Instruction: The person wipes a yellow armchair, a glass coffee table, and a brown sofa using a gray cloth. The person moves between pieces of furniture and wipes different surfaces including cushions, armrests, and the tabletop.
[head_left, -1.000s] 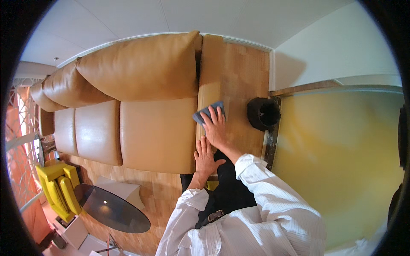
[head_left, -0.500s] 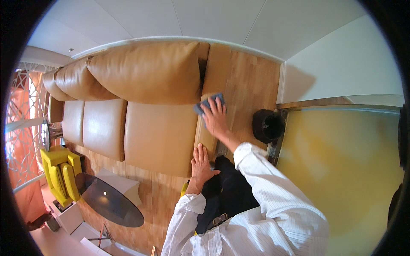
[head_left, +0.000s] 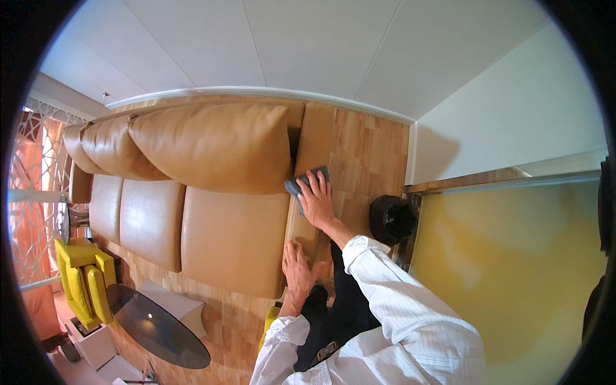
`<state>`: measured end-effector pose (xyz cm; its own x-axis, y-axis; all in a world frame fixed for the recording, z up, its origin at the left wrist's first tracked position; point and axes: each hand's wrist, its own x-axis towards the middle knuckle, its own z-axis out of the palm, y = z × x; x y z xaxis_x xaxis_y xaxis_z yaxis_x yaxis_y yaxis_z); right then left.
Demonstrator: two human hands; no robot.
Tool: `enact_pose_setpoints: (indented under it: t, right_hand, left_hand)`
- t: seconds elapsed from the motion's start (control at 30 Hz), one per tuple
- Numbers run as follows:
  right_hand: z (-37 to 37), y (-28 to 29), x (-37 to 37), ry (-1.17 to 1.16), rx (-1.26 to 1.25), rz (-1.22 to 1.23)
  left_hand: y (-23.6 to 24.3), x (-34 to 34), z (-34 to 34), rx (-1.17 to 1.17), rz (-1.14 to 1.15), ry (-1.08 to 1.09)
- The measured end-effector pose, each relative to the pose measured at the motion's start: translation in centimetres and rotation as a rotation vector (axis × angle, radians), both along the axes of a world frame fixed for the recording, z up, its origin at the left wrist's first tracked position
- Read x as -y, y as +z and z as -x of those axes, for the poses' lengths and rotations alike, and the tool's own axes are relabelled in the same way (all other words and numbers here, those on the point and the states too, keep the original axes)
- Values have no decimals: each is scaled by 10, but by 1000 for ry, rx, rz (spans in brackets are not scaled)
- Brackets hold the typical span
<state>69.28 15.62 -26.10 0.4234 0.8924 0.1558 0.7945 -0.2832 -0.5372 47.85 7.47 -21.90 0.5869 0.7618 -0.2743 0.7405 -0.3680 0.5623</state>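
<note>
A tan leather sofa [head_left: 234,240] stretches from the middle to the left, with large back cushions [head_left: 218,147] along its far side. My right hand [head_left: 316,200] lies with fingers spread over a dark grey cloth [head_left: 298,187], holding it against the sofa's right armrest [head_left: 314,131]. Nearer to me, my left hand [head_left: 299,273] rests on the front end of that armrest, fingers extended and slightly bent, with nothing in it. Part of the cloth is hidden under my right hand.
A black bin [head_left: 391,219] stands on the wooden floor right of the armrest, beside a yellowish panel [head_left: 507,256]. At the lower left are an oval dark glass table [head_left: 157,327] and a yellow armchair [head_left: 83,282]. A pale wall [head_left: 308,45] runs behind the sofa.
The view has tilted, so the sofa sits lower in it. My right hand and the cloth have slid slightly toward the back of the armrest. My left hand's fingers are more bent.
</note>
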Motion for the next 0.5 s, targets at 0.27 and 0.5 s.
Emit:
enact_pose_setpoints:
  t: [0.27, 0.5]
  right_hand:
    - [-163, -7, -134, -78, 103, 24]
    - [-182, -14, -138, 20, 71, 31]
  left_hand:
    - [15, -39, -109, -232, 94, 32]
    - [11, -33, -112, -379, 167, 8]
